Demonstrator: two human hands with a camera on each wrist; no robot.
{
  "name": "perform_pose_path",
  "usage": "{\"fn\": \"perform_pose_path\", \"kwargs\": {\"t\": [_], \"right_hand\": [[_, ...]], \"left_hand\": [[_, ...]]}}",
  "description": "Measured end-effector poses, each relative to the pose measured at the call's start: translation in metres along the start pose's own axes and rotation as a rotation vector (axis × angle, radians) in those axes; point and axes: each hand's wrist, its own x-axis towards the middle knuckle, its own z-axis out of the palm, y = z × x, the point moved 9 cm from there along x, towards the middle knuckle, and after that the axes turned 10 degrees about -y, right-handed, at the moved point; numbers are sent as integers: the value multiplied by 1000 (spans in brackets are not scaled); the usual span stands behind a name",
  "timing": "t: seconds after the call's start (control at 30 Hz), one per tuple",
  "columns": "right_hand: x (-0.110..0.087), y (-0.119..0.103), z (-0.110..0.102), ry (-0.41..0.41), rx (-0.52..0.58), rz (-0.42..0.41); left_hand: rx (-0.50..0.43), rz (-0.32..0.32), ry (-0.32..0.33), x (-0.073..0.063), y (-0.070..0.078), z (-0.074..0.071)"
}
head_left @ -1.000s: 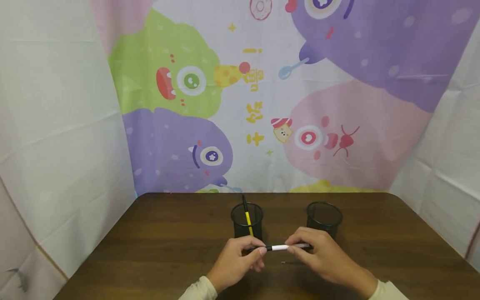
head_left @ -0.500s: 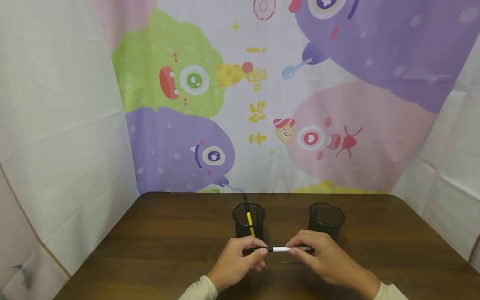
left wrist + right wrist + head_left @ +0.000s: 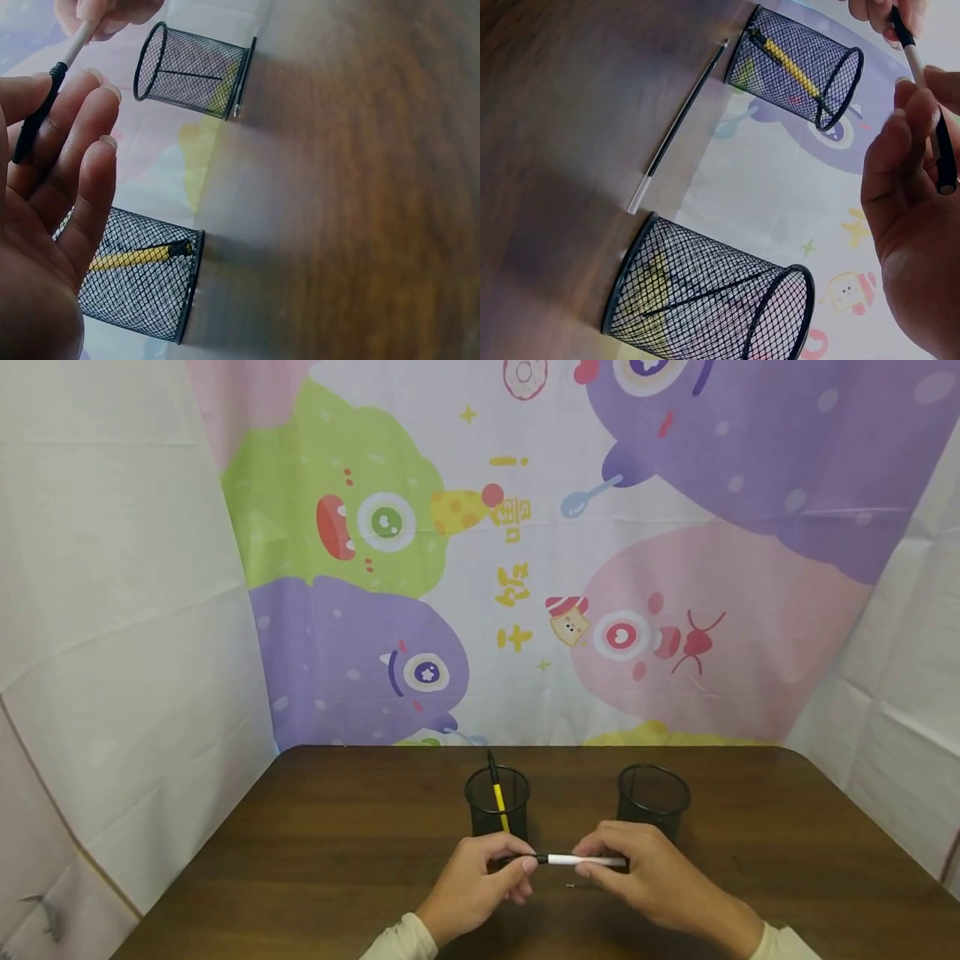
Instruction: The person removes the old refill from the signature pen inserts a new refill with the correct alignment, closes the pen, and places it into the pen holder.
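Note:
A pen (image 3: 562,860) with a black grip, a white barrel and a black end is held level between both hands, above the table. My left hand (image 3: 483,872) pinches its black grip between thumb and index finger, the other fingers loosely bent. At the opposite end, the thumb and fingers of my right hand (image 3: 645,868) hold the barrel; the black end (image 3: 945,161) sticks out past them in the right wrist view. Below the hands, a thin ink refill (image 3: 679,127) with a dark tube, clear end and metal tip lies on the table.
Two black mesh pen cups stand beyond the hands. The left cup (image 3: 476,814) contains a yellow and black pen (image 3: 498,797); through the right cup (image 3: 652,814) a thin dark line shows in the wrist views. A brown wooden table (image 3: 337,827) meets a cartoon-printed cloth (image 3: 525,693) behind.
The right hand's fingertips have parted slightly, and more of the barrel shows between them. The left hand keeps its place on the black grip. The view has shifted a little.

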Motion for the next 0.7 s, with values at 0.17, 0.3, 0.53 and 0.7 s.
{"fn": "perform_pose_path", "kwargs": {"t": [0.17, 0.3, 0.53, 0.7], "right_hand": [[0, 0, 2, -21, 16, 6], [0, 0, 4, -19, 4, 2], [1, -2, 4, -29, -13, -16], [1, -1, 4, -32, -40, -17]], "left_hand": [[10, -6, 6, 0, -1, 0], [8, -1, 5, 1, 0, 0], [1, 13, 0, 0, 1, 0], [-4, 15, -4, 0, 1, 0]]}}
